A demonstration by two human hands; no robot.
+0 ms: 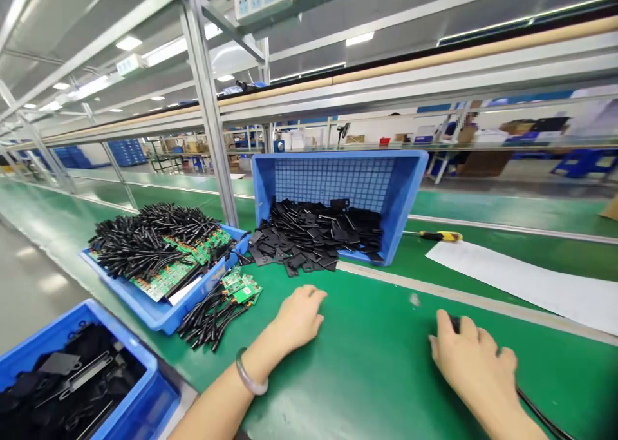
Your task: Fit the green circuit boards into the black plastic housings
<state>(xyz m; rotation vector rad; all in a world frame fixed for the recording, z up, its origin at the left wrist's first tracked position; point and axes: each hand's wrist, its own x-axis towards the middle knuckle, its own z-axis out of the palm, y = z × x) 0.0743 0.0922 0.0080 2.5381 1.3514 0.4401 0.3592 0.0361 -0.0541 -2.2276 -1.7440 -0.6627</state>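
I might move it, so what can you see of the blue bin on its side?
The blue bin, plastic by its look, rests on the green bench, mouth towards the person, its gridded base at the back. Flat black pieces heap inside and spill out front. Nobody is touching it.

bright overhead strip lighting, soft background blur, stretched edges

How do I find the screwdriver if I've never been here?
Find the big blue bin tipped on its side. Just right of it, by the long white paper, lies the screwdriver. Its yellow and black grip sets it apart from the plain paper and the black pieces in the bin.
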